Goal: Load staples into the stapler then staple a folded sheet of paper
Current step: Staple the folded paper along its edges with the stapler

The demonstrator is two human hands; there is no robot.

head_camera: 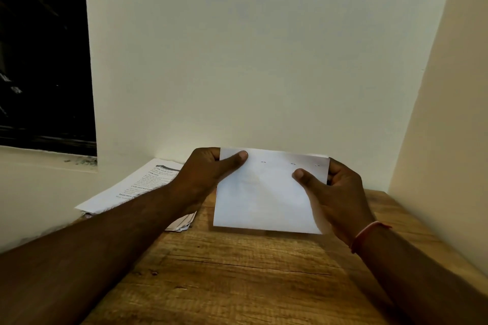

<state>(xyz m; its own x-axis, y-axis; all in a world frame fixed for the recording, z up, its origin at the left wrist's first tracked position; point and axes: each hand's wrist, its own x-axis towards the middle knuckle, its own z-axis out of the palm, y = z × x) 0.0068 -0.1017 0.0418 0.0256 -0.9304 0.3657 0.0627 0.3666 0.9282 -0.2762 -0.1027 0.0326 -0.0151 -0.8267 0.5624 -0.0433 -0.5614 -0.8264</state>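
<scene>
Both hands, left (208, 171) and right (335, 192), pinch the paper (264, 198) mid-frame; printed sheets (137, 185) sit half-hidden behind the left arm.

The paper (264, 198) is up over the far end of the table (224, 277). The left hand (208, 174) holds its left side and the right hand (340, 192) its right side. A pile of papers (137, 185) lies to the left, by the wall (250, 60) behind.
</scene>
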